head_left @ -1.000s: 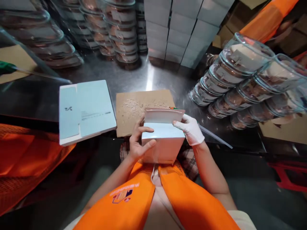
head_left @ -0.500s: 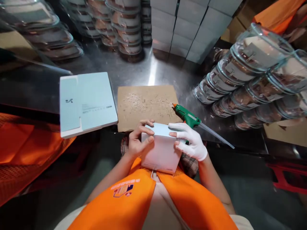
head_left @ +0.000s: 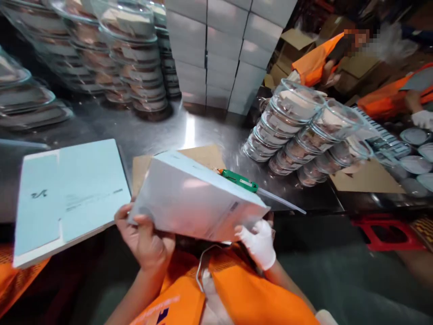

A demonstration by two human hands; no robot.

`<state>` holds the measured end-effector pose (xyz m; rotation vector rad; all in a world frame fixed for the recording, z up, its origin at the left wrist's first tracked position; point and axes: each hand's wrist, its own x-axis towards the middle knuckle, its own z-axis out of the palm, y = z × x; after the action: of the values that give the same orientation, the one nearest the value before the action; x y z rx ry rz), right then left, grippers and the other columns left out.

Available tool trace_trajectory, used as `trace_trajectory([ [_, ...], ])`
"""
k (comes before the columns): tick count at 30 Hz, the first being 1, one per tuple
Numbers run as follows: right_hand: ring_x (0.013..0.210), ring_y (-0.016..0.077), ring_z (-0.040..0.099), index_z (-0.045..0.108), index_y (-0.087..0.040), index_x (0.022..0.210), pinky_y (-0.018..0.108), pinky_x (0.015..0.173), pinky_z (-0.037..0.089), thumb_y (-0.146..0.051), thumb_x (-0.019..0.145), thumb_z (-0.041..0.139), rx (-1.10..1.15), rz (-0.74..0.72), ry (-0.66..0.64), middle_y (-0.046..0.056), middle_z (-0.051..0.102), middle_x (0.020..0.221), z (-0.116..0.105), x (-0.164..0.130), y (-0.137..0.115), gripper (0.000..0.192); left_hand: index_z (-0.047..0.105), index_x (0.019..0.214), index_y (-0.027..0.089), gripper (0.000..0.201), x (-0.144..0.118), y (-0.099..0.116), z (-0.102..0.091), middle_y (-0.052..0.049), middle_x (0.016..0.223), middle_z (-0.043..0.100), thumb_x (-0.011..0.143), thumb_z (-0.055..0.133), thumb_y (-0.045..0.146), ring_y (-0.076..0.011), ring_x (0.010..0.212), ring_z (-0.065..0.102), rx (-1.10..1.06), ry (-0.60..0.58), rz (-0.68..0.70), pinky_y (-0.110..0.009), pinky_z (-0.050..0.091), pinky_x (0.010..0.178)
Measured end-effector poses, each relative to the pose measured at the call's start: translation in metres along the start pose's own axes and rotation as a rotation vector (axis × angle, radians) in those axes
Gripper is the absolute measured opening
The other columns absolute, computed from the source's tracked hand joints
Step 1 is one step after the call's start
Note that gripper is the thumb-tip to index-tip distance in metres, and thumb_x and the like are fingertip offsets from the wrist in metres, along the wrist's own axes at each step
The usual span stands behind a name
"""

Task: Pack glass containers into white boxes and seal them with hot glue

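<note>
A pale box (head_left: 189,198), white on the side facing me and light blue along its top, is held tilted between both hands above the table edge. My bare left hand (head_left: 145,239) grips its lower left corner, thumb on the near face. On the lower right, my right hand (head_left: 259,243) in a white glove with bare fingertips grips the other corner; some of its fingers are hidden behind the box. Just beyond the box lies a green glue gun (head_left: 240,180) with a clear glue stick out its back. A cardboard sheet (head_left: 209,155) is partly covered by the box.
Light blue flat boxes (head_left: 91,189) lie to the left. Stacked clear round containers (head_left: 135,58) stand at the back left, more containers (head_left: 287,122) at the right. White boxes (head_left: 223,49) are piled behind. People in orange vests (head_left: 318,58) are at the far right, near a red stool (head_left: 389,234).
The box has been raised from my lap and turned, so a longer side faces me. Both hands have shifted to its lower corners. The camera view has swung right.
</note>
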<state>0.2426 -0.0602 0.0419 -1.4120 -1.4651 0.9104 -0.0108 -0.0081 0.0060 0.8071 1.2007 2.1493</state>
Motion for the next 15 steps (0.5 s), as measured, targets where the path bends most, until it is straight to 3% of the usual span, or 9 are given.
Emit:
trace_trajectory([
  [2, 0.063, 0.0214, 0.07, 0.078, -0.024, 0.082, 0.032, 0.062, 0.059, -0.054, 0.093, 0.073, -0.076, -0.099, 0.003, 0.003, 0.076, 0.074, -0.024, 0.013, -0.018, 0.032, 0.071, 0.108, 0.03, 0.033, -0.001, 0.006, -0.003, -0.003, 0.121, 0.075, 0.088, 0.081, 0.055, -0.0292, 0.132, 0.066, 0.153, -0.135, 0.098, -0.052, 0.045, 0.122],
  [4, 0.065, 0.0194, 0.071, 0.079, -0.024, 0.087, 0.03, 0.064, 0.057, -0.04, 0.096, 0.07, -0.224, -0.325, -0.183, 0.003, 0.077, 0.076, -0.048, 0.032, -0.039, 0.021, 0.069, 0.129, 0.031, 0.068, 0.008, 0.022, -0.005, -0.008, 0.138, 0.071, 0.071, 0.095, 0.055, -0.0384, 0.151, 0.05, 0.352, -0.336, 0.327, -0.061, 0.031, 0.13],
  [6, 0.07, 0.0178, 0.073, 0.08, -0.023, 0.094, 0.027, 0.069, 0.056, -0.029, 0.1, 0.064, -0.393, -0.554, -0.421, 0.004, 0.078, 0.08, -0.061, 0.051, -0.059, 0.018, 0.051, 0.156, 0.034, 0.11, 0.02, 0.042, -0.004, -0.012, 0.159, 0.057, 0.061, 0.098, 0.061, -0.0437, 0.159, 0.038, 0.544, -0.604, 0.517, -0.068, 0.014, 0.134],
  [8, 0.076, 0.0164, 0.075, 0.08, -0.024, 0.097, 0.025, 0.072, 0.056, -0.028, 0.101, 0.062, -0.477, -0.704, -0.62, 0.003, 0.08, 0.084, -0.063, 0.072, -0.074, 0.019, 0.037, 0.166, 0.032, 0.118, 0.03, 0.058, 0.0, -0.015, 0.163, 0.054, 0.068, 0.091, 0.068, -0.0456, 0.152, 0.047, 0.682, -0.881, 0.59, -0.069, 0.013, 0.133],
  [9, 0.077, 0.0158, 0.075, 0.081, -0.024, 0.098, 0.024, 0.073, 0.056, -0.031, 0.102, 0.064, -0.473, -0.73, -0.672, 0.003, 0.081, 0.086, -0.063, 0.085, -0.08, 0.019, 0.039, 0.165, 0.031, 0.11, 0.033, 0.062, 0.001, -0.016, 0.156, 0.062, 0.073, 0.087, 0.069, -0.0446, 0.143, 0.058, 0.712, -0.988, 0.587, -0.068, 0.023, 0.131],
  [10, 0.078, 0.0153, 0.076, 0.081, -0.025, 0.099, 0.023, 0.073, 0.056, -0.036, 0.102, 0.065, -0.46, -0.73, -0.654, 0.002, 0.081, 0.087, -0.065, 0.102, -0.084, 0.02, 0.046, 0.161, 0.031, 0.099, 0.034, 0.062, 0.002, -0.014, 0.144, 0.071, 0.078, 0.084, 0.067, -0.042, 0.129, 0.069, 0.719, -1.066, 0.549, -0.063, 0.04, 0.123],
  [12, 0.082, 0.0166, 0.076, 0.082, -0.024, 0.105, 0.026, 0.078, 0.059, -0.047, 0.103, 0.063, -0.44, -0.682, -0.413, 0.003, 0.082, 0.093, -0.078, 0.144, -0.091, 0.03, 0.062, 0.146, 0.031, 0.077, 0.031, 0.055, -0.001, -0.009, 0.119, 0.081, 0.08, 0.083, 0.063, -0.0345, 0.099, 0.079, 0.69, -1.098, 0.385, -0.047, 0.063, 0.093],
  [13, 0.087, 0.0182, 0.076, 0.082, -0.023, 0.108, 0.029, 0.084, 0.06, -0.051, 0.103, 0.061, -0.484, -0.641, -0.16, 0.004, 0.082, 0.098, -0.089, 0.169, -0.094, 0.035, 0.068, 0.138, 0.03, 0.069, 0.027, 0.048, -0.003, -0.007, 0.11, 0.082, 0.079, 0.085, 0.061, -0.0312, 0.089, 0.079, 0.654, -1.039, 0.279, -0.04, 0.065, 0.078],
  [15, 0.114, 0.0256, 0.071, 0.076, -0.014, 0.124, 0.043, 0.106, 0.052, -0.041, 0.107, 0.053, -0.543, -0.591, 0.131, 0.014, 0.077, 0.123, -0.118, 0.223, -0.1, 0.039, 0.073, 0.127, 0.027, 0.06, 0.019, 0.031, -0.008, -0.005, 0.101, 0.082, 0.077, 0.088, 0.057, -0.0272, 0.081, 0.078, 0.507, -0.792, 0.08, -0.033, 0.063, 0.065],
])
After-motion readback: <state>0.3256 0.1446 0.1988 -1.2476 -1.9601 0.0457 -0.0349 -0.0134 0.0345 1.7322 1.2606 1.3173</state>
